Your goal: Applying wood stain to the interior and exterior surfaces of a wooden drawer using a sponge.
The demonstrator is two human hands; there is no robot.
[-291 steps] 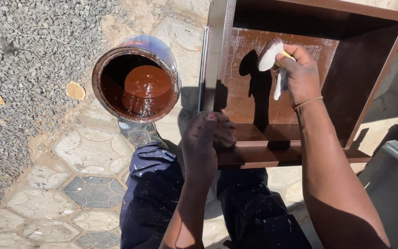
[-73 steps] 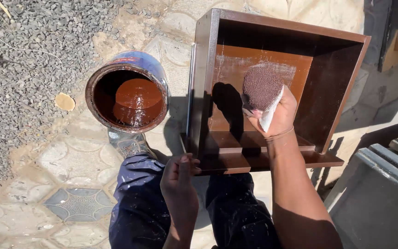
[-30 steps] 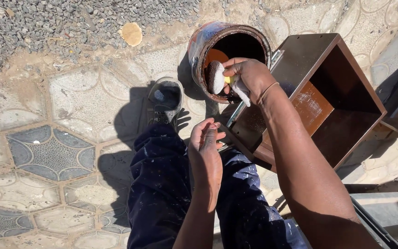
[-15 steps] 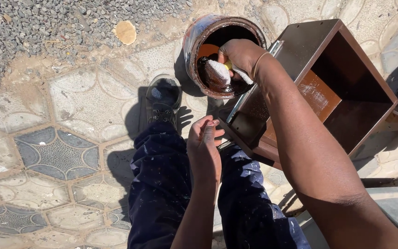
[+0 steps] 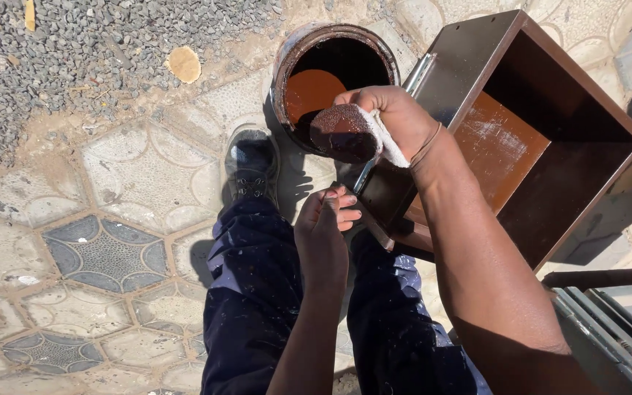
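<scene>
- Outdoors in hard sun: patterned paving stones (image 5: 82,256) are running under the person's legs, with grey gravel (image 5: 111,44) lying beyond them, to the left of the paint can.
- The paint can (image 5: 334,80) is standing upright on the paving, open, and reddish-brown liquid is glinting inside where the light is catching it.
- Just right of the can, a brown wooden box (image 5: 543,139) is lying tilted with its open side facing up; its inner panel is showing an orange-brown patch.
- 1 black shoe (image 5: 251,164) is planted just left of the can, and dark blue trousers (image 5: 257,292), speckled with pale spots, are stretching down from it toward the camera.
- The right hand (image 5: 396,121) is clenching a pale cloth pad (image 5: 349,132), fingers wrapped over its white end, and the pad's rounded face is looking soaked dark brown.
- That pad is hovering over the near right rim of the can, between the can's opening and the box's closest corner; I cannot tell whether it is touching the rim.
- The left hand (image 5: 323,234) is sitting below the can, by the box's near edge, fingers curled in loosely; a small dark thing may be pinched at the fingertips, but I cannot tell what.
- Grey metal frames (image 5: 608,322) are lying below the box, at the lower right.
</scene>
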